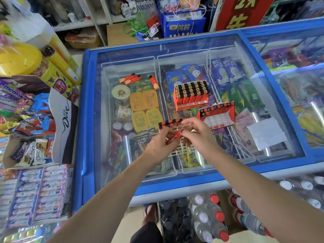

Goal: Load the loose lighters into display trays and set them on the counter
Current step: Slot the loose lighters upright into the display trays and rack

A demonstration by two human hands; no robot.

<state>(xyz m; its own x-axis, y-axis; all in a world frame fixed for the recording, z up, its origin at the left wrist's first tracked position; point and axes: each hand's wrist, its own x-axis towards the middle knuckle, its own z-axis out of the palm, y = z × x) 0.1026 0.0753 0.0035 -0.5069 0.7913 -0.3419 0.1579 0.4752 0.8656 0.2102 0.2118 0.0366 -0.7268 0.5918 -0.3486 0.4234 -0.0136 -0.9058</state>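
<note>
We hold a single red lighter (175, 136) between both hands, low over the near middle of the freezer's glass lid (192, 172), which serves us as the bench. Our left hand (162, 140) has its grip clamped on the lighter's lower body, fingers curled round it. Our right hand (196, 133) pinches the dark top end of the same lighter between thumb and fingertips, the other fingers curled loosely above.

The lighter is tilted, its dark cap up and to the right, its red body running down to the left. Just beyond it lies a part-filled tray (171, 124) with one row of black-capped lighters along its far edge; our fingers hide much of it. To the right of that, a second tray (217, 114) leans back, one row filled and its white slots bare. Farther off stands a full tray (191, 94) of upright red lighters. Four loose lighters (138, 80) lie at the far left of the lid.
</note>
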